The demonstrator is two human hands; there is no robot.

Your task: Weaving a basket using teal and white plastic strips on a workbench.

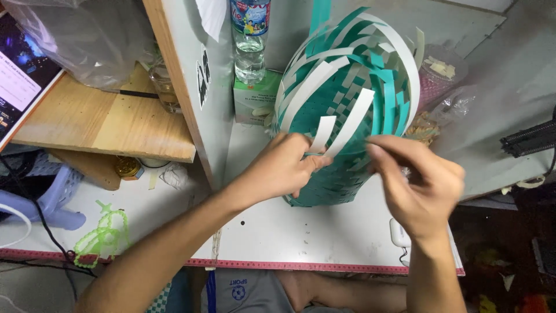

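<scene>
A half-woven basket (347, 87) of teal and white plastic strips lies on its side on the white table (301, 232), its open rim of loose strip ends facing me. My left hand (278, 168) pinches a white strip (322, 134) at the basket's near edge. On the basket's right, my right hand (420, 179) has its fingers curled against the weave beside that strip; whether it grips a strip is hidden.
A clear water bottle (250, 40) stands on a small green box (253, 98) behind the basket. A wooden shelf (110, 122) with a glass jar (162, 87) is at left, a laptop screen (23, 75) beyond it. Green beads (104, 237) lie near the front edge.
</scene>
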